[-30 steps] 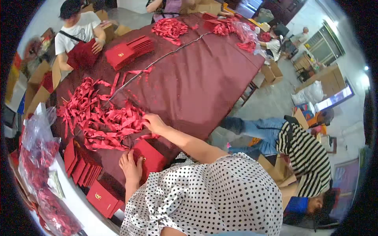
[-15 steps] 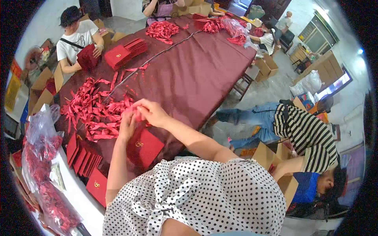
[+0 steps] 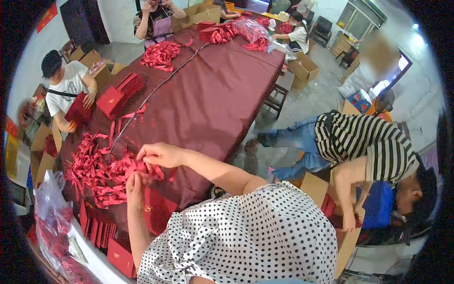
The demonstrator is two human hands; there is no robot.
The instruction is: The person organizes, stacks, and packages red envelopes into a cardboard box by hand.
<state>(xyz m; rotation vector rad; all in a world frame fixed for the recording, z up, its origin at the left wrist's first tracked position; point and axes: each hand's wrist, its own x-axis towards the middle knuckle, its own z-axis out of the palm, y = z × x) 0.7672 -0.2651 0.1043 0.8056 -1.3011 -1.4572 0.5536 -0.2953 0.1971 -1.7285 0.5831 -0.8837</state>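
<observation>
My left hand [image 3: 135, 185] pinches a piece of red ribbon [image 3: 136, 166] from below. Just above it, my right hand [image 3: 161, 155] is closed with fingertips on the same ribbon. Both hands are raised over the table's near edge. A tangled heap of red ribbons [image 3: 97, 177] lies to their left and behind them. Under my wrists is a flat red gift bag [image 3: 160, 210] with a gold emblem, partly covered by my left forearm. To its left several red bags [image 3: 97, 229] stand in a leaning row, with another red bag [image 3: 120, 258] nearer me.
A dark red cloth [image 3: 203, 99] covers the long table, with a dark cord [image 3: 156, 90] across it. More ribbons [image 3: 161, 56] and red bags [image 3: 120, 94] lie farther along. On my right, a person in stripes [image 3: 364, 146] bends over a cardboard box [image 3: 314, 189]. Other people stand around the table.
My view has swung, shifting the table left and down in the picture. My hands have drawn slightly apart, with the ribbon between them. The striped-shirt person's hands now show at red items in the box.
</observation>
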